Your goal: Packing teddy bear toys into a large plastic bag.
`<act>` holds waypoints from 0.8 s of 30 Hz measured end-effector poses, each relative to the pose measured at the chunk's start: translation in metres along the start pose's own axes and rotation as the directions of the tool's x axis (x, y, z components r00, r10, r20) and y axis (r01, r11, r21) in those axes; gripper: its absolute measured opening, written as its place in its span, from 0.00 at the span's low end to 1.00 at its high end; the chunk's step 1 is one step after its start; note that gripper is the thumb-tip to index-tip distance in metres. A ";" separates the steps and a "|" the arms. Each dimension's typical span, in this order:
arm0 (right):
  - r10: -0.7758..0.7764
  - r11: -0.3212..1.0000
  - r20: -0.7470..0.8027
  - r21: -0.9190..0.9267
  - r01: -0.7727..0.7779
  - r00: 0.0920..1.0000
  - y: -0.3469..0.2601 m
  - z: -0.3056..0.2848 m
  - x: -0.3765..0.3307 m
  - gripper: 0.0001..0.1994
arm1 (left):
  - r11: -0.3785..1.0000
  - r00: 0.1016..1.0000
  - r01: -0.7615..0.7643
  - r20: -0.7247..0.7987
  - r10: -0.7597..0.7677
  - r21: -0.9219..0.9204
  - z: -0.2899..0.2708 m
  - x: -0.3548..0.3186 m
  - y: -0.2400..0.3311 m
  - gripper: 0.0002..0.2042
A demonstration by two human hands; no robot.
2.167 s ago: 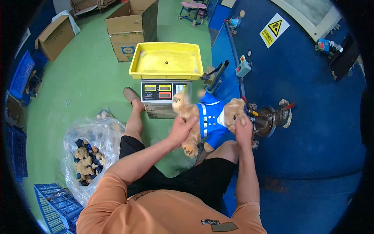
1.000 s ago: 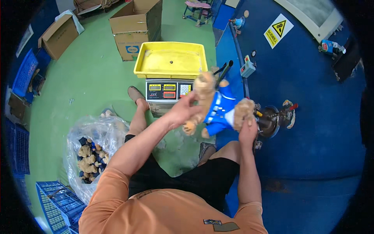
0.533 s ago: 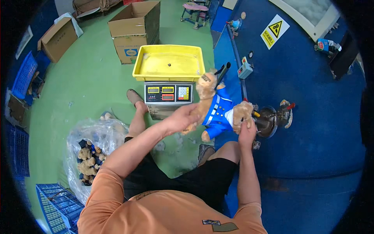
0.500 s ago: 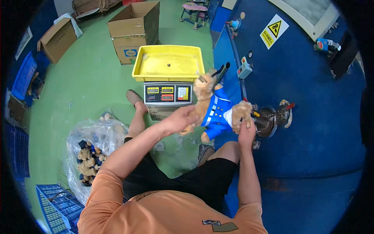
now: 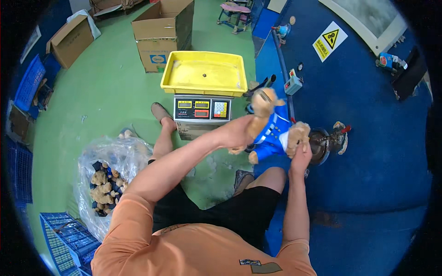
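Observation:
A tan plush bear in a blue jacket (image 5: 272, 132) is held in the air in front of me, between both hands. My left hand (image 5: 237, 133) grips its upper body from the left, near the head. My right hand (image 5: 301, 154) holds its lower end, a tan leg, from below. The bear hangs just right of a weighing scale (image 5: 201, 110) with a yellow tray (image 5: 203, 73) on top. The tray holds only a small dark speck.
A clear plastic bag of several more plush bears (image 5: 108, 179) lies on the green floor at my left. Blue crates (image 5: 69, 239) sit lower left. Cardboard boxes (image 5: 161, 27) stand behind the scale. A metal floor fitting (image 5: 324, 140) stands right of the bear on blue floor.
The bear has been turned in my hands, from lying across to head pointing up toward the scale. Both hands kept their grip and shifted slightly right.

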State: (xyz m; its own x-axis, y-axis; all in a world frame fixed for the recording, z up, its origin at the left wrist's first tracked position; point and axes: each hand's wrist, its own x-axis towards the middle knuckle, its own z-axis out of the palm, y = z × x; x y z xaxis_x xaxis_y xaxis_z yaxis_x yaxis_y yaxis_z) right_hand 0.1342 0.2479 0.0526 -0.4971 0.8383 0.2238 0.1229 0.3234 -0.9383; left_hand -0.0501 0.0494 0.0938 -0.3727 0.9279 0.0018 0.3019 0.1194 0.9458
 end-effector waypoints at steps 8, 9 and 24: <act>-0.118 0.992 0.006 0.055 0.118 0.993 -0.006 0.005 -0.011 0.13 | 0.992 0.988 0.128 0.082 -0.128 0.001 -0.014 -0.009 0.004 0.24; -0.116 0.992 0.003 0.057 0.116 0.993 -0.007 0.005 -0.012 0.13 | 0.988 0.987 0.136 0.092 -0.130 -0.070 -0.018 -0.017 0.001 0.23; 0.087 0.964 0.421 0.191 -0.182 0.903 -0.016 0.007 -0.005 0.17 | 0.588 0.932 -0.022 -0.229 -0.281 -0.809 0.034 -0.047 -0.041 0.32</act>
State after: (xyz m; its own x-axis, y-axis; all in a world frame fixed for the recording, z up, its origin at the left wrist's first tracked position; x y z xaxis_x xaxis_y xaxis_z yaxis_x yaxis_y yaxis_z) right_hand 0.1287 0.2353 0.0646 -0.7995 0.6006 0.0094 0.0447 0.0752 -0.9962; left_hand -0.0156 0.0126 0.0435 -0.6334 0.7502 -0.1897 -0.5242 -0.2357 0.8183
